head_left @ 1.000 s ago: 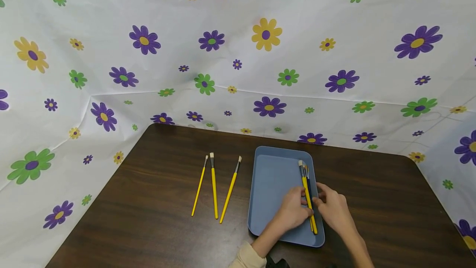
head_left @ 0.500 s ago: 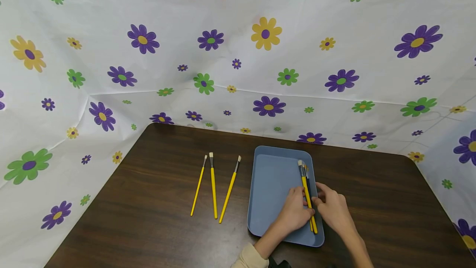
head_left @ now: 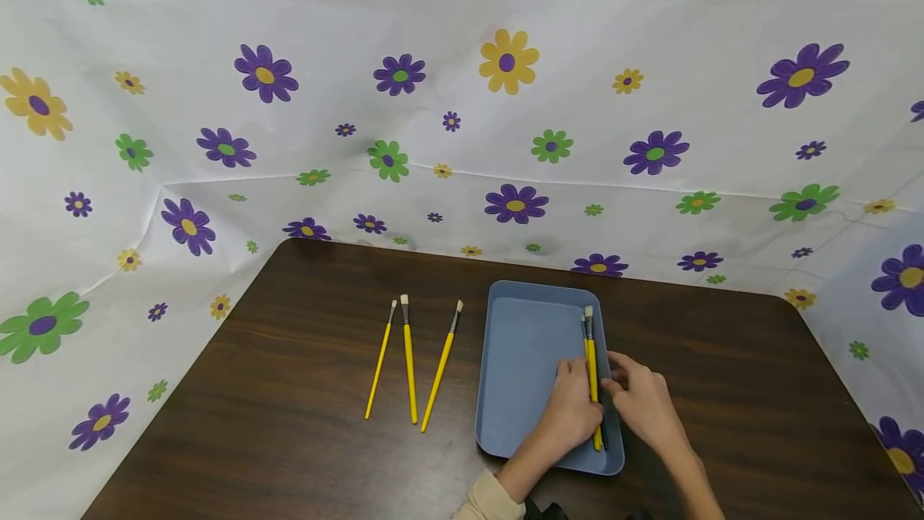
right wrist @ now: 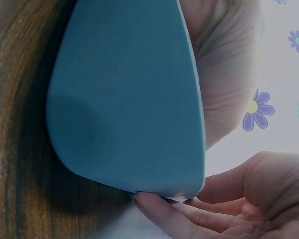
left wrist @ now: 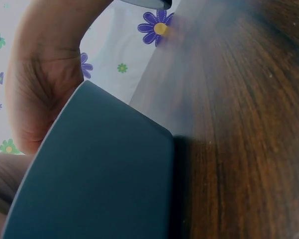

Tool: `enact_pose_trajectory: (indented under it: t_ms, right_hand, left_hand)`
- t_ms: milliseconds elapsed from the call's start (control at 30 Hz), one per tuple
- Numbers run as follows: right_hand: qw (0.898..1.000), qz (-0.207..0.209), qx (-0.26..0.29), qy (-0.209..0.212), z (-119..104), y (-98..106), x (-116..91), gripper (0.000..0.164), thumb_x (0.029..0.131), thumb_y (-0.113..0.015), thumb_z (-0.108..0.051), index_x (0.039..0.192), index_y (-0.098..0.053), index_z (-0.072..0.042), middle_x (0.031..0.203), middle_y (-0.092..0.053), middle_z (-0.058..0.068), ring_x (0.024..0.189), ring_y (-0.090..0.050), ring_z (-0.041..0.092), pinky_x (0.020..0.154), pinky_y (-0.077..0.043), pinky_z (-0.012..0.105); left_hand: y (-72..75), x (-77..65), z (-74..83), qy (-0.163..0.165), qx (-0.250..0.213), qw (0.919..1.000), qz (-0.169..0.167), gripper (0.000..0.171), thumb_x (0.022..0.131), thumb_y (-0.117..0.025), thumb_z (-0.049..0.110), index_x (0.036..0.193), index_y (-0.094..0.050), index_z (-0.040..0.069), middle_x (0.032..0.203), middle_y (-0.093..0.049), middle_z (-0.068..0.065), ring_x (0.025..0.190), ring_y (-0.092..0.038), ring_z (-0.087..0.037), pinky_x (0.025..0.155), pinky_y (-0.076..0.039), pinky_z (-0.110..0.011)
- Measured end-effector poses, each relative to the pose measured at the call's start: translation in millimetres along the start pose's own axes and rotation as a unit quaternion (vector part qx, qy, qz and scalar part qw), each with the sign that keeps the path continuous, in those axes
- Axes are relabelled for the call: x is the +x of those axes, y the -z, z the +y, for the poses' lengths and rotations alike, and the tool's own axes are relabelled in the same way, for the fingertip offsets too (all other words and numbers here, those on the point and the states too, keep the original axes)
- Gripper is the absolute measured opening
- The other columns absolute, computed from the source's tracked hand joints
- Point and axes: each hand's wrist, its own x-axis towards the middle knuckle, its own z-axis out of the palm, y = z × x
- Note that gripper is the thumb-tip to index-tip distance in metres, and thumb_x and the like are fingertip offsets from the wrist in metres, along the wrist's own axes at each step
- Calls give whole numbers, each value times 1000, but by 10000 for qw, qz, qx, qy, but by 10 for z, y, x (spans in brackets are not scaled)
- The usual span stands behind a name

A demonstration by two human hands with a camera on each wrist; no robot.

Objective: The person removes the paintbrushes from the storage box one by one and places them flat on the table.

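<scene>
A blue-grey tray (head_left: 516, 335) holds a bundle of paintbrushes (head_left: 592, 359) along its right wall, bristles toward the far end. Two yellow-handled brushes lie uppermost, with a dark handle (head_left: 605, 433) showing beside them. My left hand (head_left: 573, 408) reaches over the tray's near edge and grips the brushes with curled fingers, its thumb across the handles. At the right wall my right hand (head_left: 645, 400) pinches the tray's rim. In the right wrist view its fingers (right wrist: 219, 209) bend around the tray's edge. The left wrist view shows mostly the tray's outer wall (left wrist: 104, 169).
Three yellow-handled paintbrushes, a thin one (head_left: 380, 361), a wide one (head_left: 409, 359) and a slanted one (head_left: 441, 367), lie apart on the dark wooden table (head_left: 289, 392) left of the tray. A white flowered sheet (head_left: 318, 103) hangs behind the table.
The gripped brushes have turned: the wide yellow one now lies to the right of a thinner one, and the dark handles are more covered. Both hands stay near the same places; the head view shifted slightly.
</scene>
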Motion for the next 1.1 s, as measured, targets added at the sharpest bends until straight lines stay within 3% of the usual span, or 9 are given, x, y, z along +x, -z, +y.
enact_pose_trajectory:
  t_ms: [333, 533, 667, 867, 1100]
  right_hand:
    - [10000, 28, 29, 18, 3, -7, 0, 42, 93, -65, 4, 131, -57, 18, 98, -72, 26, 76, -64, 25, 63, -50, 37]
    - [9979, -154, 579, -226, 6, -9, -20, 43, 95, -63, 7, 135, -53, 18, 99, -70, 27, 69, -67, 22, 53, -57, 33]
    - [9960, -233, 801, -327, 0, -4, -25, 44, 95, -62, 8, 137, -51, 17, 102, -70, 30, 75, -71, 25, 53, -59, 34]
    - [9951, -273, 902, -293, 13, 19, -28, 51, 96, -63, 7, 143, -47, 15, 105, -69, 31, 77, -72, 28, 54, -59, 35]
    - [9929, -402, 1065, -339, 42, 42, -32, 62, 98, -63, 5, 154, -39, 7, 110, -67, 33, 74, -72, 25, 56, -60, 35]
  left_hand:
    - [73, 28, -34, -212, -133, 9997, -82, 50, 81, -77, -7, 130, -63, -6, 101, -58, -7, 84, -51, -9, 68, -50, -20]
    - [158, 43, -51, -159, -839, 9958, -339, 50, 80, -73, -12, 129, -63, -10, 92, -65, -5, 81, -63, -10, 66, -53, -19]
    - [213, 38, -61, -170, -1160, 9921, -452, 48, 79, -70, -15, 126, -63, -12, 87, -64, -5, 78, -68, -15, 64, -54, -19]
    - [268, 41, -67, -15, -1349, 9899, -441, 50, 78, -69, -15, 128, -63, -10, 90, -66, -5, 72, -64, -6, 61, -54, -21]
    - [470, 10, -96, -101, -1433, 9892, -272, 55, 79, -69, -14, 133, -62, -8, 99, -65, -5, 78, -66, -10, 63, -55, -23]
